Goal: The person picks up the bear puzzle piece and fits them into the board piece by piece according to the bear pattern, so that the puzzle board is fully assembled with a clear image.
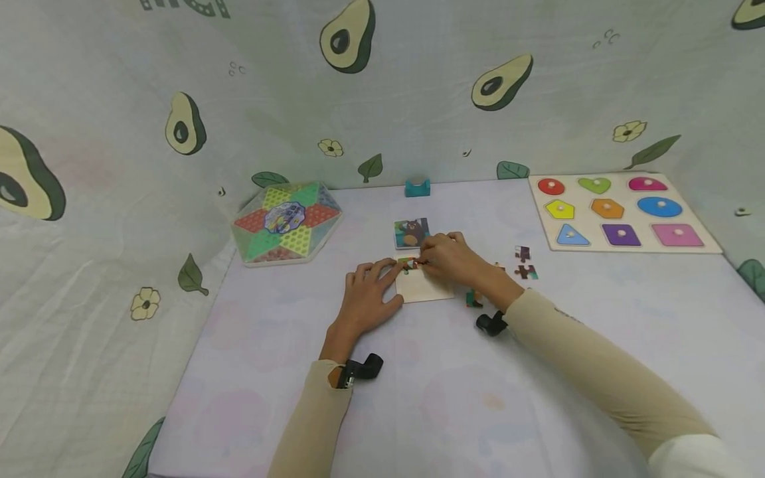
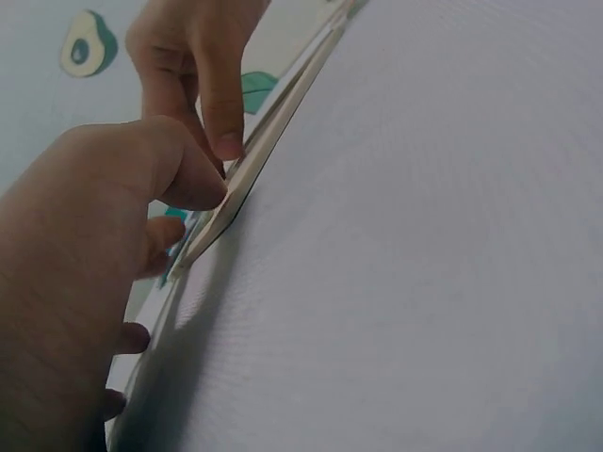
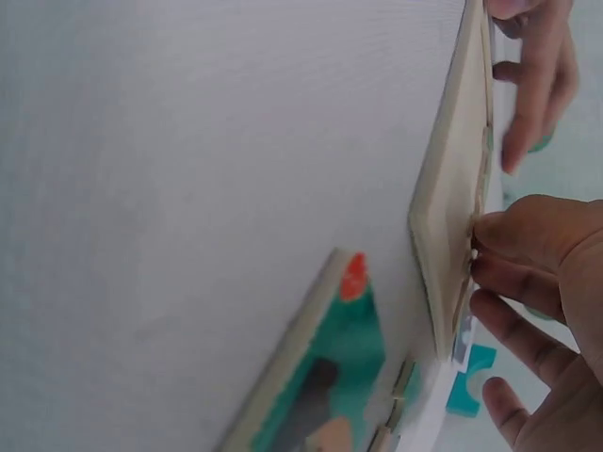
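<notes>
A small pale wooden puzzle board point(image 1: 423, 288) lies flat in the middle of the table. Along its far edge sit colourful jigsaw pieces point(image 1: 409, 264). My left hand point(image 1: 366, 299) rests at the board's left side, its index fingertip by those pieces and its thumb at the board's edge. In the head view my right hand point(image 1: 451, 259) reaches over the far right corner. Between thumb and fingertips it pinches a small jigsaw piece point(image 3: 474, 252), mostly hidden, at the board's surface. Just beyond the board lies a square bear picture point(image 1: 412, 233).
Right of the board lie loose jigsaw pieces point(image 1: 526, 272), one point(image 1: 474, 299) under the right forearm. A shape board with knobs point(image 1: 618, 240) lies far right, a hexagonal patterned box point(image 1: 287, 224) far left. A teal holder point(image 1: 417, 188) stands at the back, before an avocado-print cloth point(image 1: 418, 126).
</notes>
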The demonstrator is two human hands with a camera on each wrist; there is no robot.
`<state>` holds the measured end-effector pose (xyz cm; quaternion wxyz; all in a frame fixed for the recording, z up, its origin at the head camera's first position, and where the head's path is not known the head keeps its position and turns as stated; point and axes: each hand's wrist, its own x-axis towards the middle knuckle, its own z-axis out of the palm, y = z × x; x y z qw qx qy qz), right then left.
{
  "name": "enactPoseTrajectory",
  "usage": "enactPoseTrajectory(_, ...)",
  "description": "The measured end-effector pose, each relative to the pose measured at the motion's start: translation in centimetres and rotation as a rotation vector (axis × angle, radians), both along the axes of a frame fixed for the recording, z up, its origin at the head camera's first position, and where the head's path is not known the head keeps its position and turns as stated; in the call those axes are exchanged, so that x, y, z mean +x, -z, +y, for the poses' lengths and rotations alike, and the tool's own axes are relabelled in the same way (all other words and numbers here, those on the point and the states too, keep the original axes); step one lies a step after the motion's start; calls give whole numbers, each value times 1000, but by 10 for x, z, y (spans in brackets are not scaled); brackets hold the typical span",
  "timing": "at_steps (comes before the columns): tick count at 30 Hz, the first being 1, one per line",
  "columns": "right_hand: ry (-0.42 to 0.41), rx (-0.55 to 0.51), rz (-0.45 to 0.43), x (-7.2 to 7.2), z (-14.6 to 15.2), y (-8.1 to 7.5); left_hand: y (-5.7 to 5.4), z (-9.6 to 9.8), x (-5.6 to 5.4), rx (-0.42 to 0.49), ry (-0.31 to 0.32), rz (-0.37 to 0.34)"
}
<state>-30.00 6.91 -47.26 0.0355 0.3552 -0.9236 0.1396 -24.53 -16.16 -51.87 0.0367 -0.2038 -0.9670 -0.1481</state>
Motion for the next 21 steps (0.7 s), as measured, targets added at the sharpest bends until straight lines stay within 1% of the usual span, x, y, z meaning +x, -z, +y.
enactPoseTrajectory(4, 3, -30, -22, 0, 2, 3, 0, 2, -5, 59, 39, 24)
enactPoseTrajectory(7, 0, -46, -35, 0, 2, 3, 1, 4, -8, 63, 55, 30)
enactPoseTrajectory(11, -7, -38, -57, 1, 1, 4, 2, 6, -8, 37, 37, 1)
enactPoseTrajectory(14, 6, -35, -72, 2, 2, 4, 2, 9, -9, 29, 30, -13)
enactPoseTrajectory(17, 15, -39, -84, 3, 3, 3, 1, 12, -11, 25, 32, -20)
enactPoseTrajectory(21, 8, -26, -93, 4, 4, 2, 1, 14, -11, 1, 13, -23)
